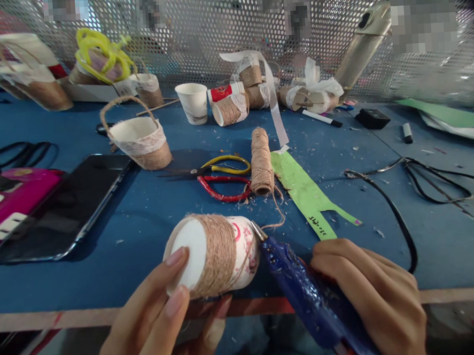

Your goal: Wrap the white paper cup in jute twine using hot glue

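Observation:
My left hand [165, 316] grips a paper cup [247, 246] lying on its side, its white base turned left toward my fingers. Brown twine is wound around the base half of the cup; the printed rim half is bare. In my right hand [372, 292] is a blue glue gun [300, 286], its metal nozzle at the cup's rim end. Whether the nozzle touches the cup I cannot tell. A loose strand runs from the cup to a spool of twine [261, 162] standing behind it. Scissors [225, 178] with one yellow and one red handle lie beside the spool.
A small twine-and-lace basket [142, 143] stands behind the black phone [70, 209]. Green paper [302, 192] lies right of the spool, a black cable [396, 226] farther right. White cup [191, 102] and several wrapped cups line the back by the perforated metal screen [196, 35].

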A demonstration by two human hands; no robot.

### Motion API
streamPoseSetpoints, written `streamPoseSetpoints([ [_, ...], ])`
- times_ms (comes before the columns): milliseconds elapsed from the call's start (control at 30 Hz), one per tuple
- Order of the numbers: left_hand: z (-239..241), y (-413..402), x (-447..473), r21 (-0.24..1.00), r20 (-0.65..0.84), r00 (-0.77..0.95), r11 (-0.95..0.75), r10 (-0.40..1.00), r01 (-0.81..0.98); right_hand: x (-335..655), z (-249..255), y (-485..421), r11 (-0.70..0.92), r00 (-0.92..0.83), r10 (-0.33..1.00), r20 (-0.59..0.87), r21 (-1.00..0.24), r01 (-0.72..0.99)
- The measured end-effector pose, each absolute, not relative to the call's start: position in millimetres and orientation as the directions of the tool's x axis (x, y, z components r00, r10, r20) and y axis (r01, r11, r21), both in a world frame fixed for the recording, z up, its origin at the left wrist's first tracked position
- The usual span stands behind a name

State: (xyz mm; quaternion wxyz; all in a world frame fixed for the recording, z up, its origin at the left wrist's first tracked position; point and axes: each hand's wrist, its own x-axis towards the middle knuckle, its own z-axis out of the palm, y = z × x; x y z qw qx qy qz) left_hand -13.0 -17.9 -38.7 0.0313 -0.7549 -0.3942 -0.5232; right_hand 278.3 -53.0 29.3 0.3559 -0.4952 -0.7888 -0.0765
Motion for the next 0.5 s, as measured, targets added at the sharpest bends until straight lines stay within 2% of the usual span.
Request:
streamPoseSetpoints([
  [400, -33.5, -11.2, -15.1, 0.258, 0.842, 0.209, -0.711, 0.498, 0.655, 279.0, 26.0, -51.9, 0.484, -0.237, 0.741, 0.628, -0.255, 0.837],
  [500, -32.8, -10.7, -14.8, 0.266, 0.838, 0.191, -0.690, 0.511, 0.674, 278.1, 27.5, -51.9, 0.481, -0.234, 0.745, 0.625, -0.261, 0.837],
])
